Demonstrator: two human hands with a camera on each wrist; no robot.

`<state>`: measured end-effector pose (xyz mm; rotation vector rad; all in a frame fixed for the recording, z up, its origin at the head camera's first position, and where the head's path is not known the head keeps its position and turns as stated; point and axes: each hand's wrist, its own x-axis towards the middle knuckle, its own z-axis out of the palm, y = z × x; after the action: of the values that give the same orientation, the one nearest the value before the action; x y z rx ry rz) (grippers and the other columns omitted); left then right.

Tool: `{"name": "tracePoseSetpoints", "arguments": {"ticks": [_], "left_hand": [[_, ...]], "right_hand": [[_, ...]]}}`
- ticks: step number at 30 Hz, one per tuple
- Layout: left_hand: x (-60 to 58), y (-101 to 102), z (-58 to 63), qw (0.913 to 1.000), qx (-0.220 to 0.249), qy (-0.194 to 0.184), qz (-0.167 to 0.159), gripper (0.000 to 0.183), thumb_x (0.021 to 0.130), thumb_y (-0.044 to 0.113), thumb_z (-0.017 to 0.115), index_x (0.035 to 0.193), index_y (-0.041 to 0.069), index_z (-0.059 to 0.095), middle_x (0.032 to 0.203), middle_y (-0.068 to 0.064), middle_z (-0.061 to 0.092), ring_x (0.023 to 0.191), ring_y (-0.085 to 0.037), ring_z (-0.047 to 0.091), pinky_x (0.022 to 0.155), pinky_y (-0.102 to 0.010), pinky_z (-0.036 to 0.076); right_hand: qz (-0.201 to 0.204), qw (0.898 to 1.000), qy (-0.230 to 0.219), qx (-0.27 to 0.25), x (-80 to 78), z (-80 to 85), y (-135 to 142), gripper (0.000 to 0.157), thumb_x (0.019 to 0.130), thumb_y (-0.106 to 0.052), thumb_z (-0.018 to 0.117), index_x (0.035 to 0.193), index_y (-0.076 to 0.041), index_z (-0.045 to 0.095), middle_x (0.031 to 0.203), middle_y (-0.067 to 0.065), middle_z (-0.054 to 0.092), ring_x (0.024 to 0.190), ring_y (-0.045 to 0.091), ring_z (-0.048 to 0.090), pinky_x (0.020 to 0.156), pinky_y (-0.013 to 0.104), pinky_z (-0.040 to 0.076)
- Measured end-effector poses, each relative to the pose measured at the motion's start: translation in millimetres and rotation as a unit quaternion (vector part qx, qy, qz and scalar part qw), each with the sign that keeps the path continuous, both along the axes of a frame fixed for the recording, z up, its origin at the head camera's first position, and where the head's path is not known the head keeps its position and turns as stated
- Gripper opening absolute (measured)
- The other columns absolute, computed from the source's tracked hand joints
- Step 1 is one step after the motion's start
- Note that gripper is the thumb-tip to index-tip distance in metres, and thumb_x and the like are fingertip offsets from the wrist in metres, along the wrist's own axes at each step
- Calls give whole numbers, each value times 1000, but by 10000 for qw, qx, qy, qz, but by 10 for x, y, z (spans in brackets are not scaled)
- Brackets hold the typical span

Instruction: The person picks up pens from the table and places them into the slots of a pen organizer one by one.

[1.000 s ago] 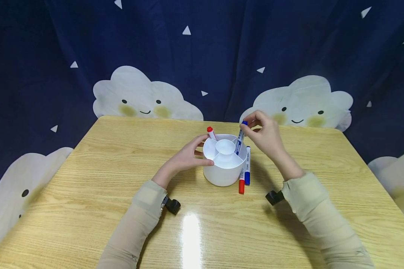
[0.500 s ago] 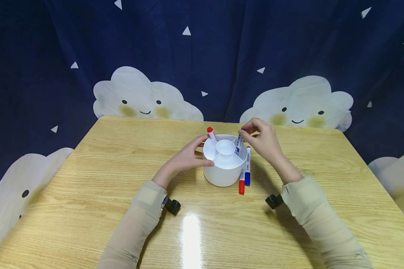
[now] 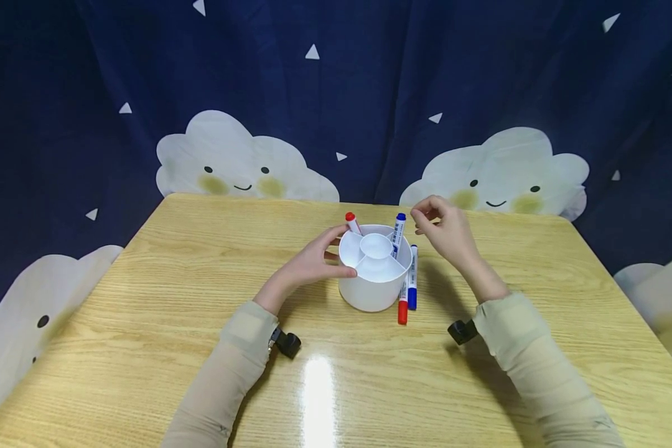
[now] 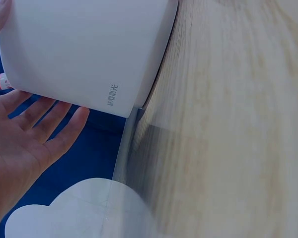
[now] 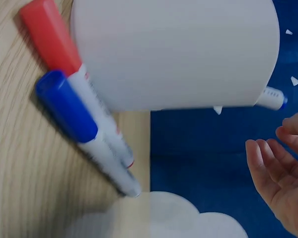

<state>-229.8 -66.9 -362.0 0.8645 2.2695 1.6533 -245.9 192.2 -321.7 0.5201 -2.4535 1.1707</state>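
Note:
A round white pen holder (image 3: 371, 292) with dividers and a central cup stands on the table. My left hand (image 3: 312, 257) grips it from the left, thumb at the front rim and fingers around the far side; the left wrist view shows those fingers (image 4: 64, 131) against its wall. A blue-capped marker (image 3: 400, 229) leans upright in the right compartment, and a red-capped marker (image 3: 353, 223) stands in the back left one. Just right of the blue cap, my right hand (image 3: 447, 230) hovers with loosely bent fingers and nothing between them.
Beside the holder's right side lie another red marker (image 3: 403, 311) and another blue marker (image 3: 412, 280), side by side on the wooden table (image 3: 162, 298). A dark blue curtain (image 3: 291, 93) with cloud faces hangs behind the table's back edge.
The blue marker went down into the right compartment of the pen holder, and my right hand has let go of it and moved slightly right. My left hand stays put.

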Motion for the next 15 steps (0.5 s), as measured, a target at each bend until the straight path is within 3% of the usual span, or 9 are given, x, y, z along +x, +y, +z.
{"name": "tracePoseSetpoints", "arguments": {"ticks": [4, 8, 11, 15], "left_hand": [[-70, -5, -111, 9999, -66, 101, 39, 78, 64, 27, 74, 129, 26, 31, 121, 5, 39, 105, -20, 41, 84, -37, 41], [-77, -6, -129, 9999, -80, 136, 54, 78, 64, 29, 74, 129, 27, 31, 120, 6, 39, 105, -20, 41, 84, -37, 42], [-41, -5, -63, 10000, -57, 60, 37, 79, 65, 26, 74, 130, 22, 30, 121, 1, 39, 106, -22, 41, 85, -39, 41], [35, -3, 54, 10000, -63, -34, 33, 78, 66, 21, 73, 131, 16, 30, 121, -2, 39, 105, -20, 41, 86, -42, 40]], "right_hand": [[-223, 9980, -430, 417, -44, -66, 46, 17, 83, -26, 53, 86, -10, 57, 77, 1, 56, 62, 17, 56, 51, 23, 49], [-306, 9837, -1221, 1283, -74, -159, 68, 19, 83, -26, 53, 93, -10, 56, 84, 5, 57, 69, 17, 54, 53, 25, 46], [-216, 9721, -1580, 1723, -100, -233, 78, 21, 82, -23, 52, 97, -8, 55, 87, 8, 57, 73, 20, 53, 54, 26, 45], [-177, 9662, -1763, 1873, -126, -314, 90, 23, 80, -18, 53, 99, -5, 54, 87, 11, 57, 72, 22, 52, 54, 26, 43]]}}
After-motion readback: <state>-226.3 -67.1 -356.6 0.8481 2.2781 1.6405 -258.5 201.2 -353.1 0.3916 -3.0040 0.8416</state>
